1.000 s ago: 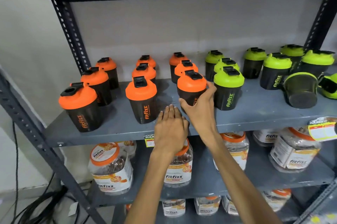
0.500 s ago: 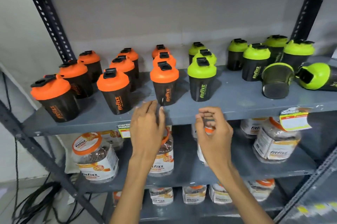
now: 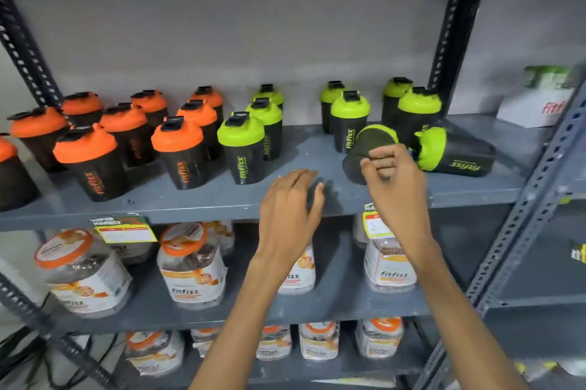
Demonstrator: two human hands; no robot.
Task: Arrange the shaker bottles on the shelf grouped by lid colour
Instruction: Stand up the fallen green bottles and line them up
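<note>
Black shaker bottles stand on the grey shelf [image 3: 317, 196]. Several with orange lids [image 3: 177, 139] fill the left part. Several with green lids [image 3: 241, 134] stand in the middle and right. Two green-lidded bottles lie on their sides: one [image 3: 358, 151] with its base towards me, another [image 3: 456, 156] pointing right. My left hand [image 3: 290, 202] rests flat on the shelf's front edge, fingers together, holding nothing. My right hand [image 3: 391, 181] hovers just in front of the nearer fallen bottle with fingers curled; nothing is in it.
Jars with orange lids [image 3: 187, 266] fill the two lower shelves. Price tags [image 3: 122, 229] hang from the shelf edge. Perforated steel uprights [image 3: 520, 231] frame the rack. A white box [image 3: 539, 104] sits at the far right.
The view swung right. Both hands moved right along the shelf, away from the front orange bottle; my right hand now sits in front of the fallen green-lidded bottle.
</note>
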